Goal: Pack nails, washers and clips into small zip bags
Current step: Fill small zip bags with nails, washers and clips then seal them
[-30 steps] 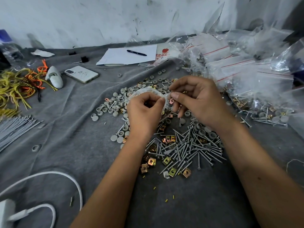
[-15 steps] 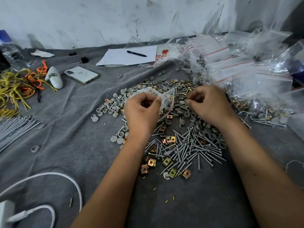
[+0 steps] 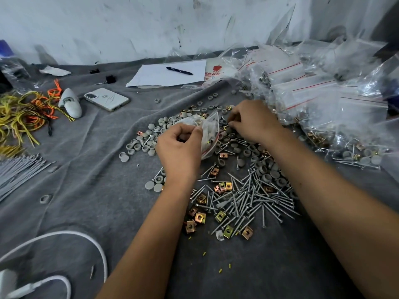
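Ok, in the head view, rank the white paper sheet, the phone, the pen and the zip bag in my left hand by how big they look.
1. white paper sheet
2. phone
3. zip bag, close to the phone, partly hidden by the left hand, so unsure
4. pen

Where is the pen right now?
In the head view the pen lies on the white paper sheet at the far edge of the table, by the wall, left of the zip bag heap.

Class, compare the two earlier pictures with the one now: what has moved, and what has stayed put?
The right hand let go of the zip bag and moved right and down to the washers, fingers curled among them. The left hand still pinches the bag. Nails and phone unchanged.
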Motion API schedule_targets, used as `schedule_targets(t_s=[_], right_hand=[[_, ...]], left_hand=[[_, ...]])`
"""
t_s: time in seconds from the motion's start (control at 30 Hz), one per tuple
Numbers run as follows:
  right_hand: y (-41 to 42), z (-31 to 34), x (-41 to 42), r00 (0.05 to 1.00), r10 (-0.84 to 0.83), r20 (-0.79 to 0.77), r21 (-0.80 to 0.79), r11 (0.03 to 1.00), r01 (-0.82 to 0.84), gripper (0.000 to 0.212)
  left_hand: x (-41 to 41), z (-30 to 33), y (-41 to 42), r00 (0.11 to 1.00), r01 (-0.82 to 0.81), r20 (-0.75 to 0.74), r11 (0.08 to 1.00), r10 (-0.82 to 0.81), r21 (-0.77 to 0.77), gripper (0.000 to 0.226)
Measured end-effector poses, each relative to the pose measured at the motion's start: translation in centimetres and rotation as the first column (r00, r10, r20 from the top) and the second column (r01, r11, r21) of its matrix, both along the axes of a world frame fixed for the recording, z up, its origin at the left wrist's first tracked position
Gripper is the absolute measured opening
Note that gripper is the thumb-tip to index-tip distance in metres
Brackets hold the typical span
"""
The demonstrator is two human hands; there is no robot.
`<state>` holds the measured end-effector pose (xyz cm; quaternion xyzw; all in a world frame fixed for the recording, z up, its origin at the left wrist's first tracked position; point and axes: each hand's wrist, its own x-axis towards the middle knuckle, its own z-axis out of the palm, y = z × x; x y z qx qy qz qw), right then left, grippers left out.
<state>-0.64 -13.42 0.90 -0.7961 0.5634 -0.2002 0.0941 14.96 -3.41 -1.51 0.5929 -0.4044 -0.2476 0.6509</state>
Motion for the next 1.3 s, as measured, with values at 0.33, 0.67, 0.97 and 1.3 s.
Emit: schedule_targets(t_s=[0.33, 0.67, 0.97, 1.3], right_hand=[[-2.0, 1.7, 2.2, 0.970, 0.067, -0.233, 0.169, 0.985, -0.027, 0.011], [3.0, -0.4, -1.5, 0.915, 0.162, 0.369, -0.046, 0.987, -0.156, 0.016], [6.7, -1.1, -3.2, 0.642, 0.288, 0.710, -0.115, 0.948, -0.298, 0.016], [5.1, -1.6, -5.1, 0.911, -0.001, 0.413, 0.018, 1.000, -0.007, 0.006]], left_hand=[[0.0, 0.0, 0.1, 1.000, 0.014, 0.003, 1.000, -0.014, -0.009, 0.025], [0.0, -0.1, -0.1, 1.000, 0.007, 0.030, 1.000, -0.007, -0.005, 0.026], [0.0, -0.2, 0.0, 1.000, 0.003, 0.027, 1.000, -0.003, -0.008, 0.025], [-0.1, -0.1, 0.1, 1.000, 0.007, 0.028, 1.000, -0.007, -0.003, 0.025]])
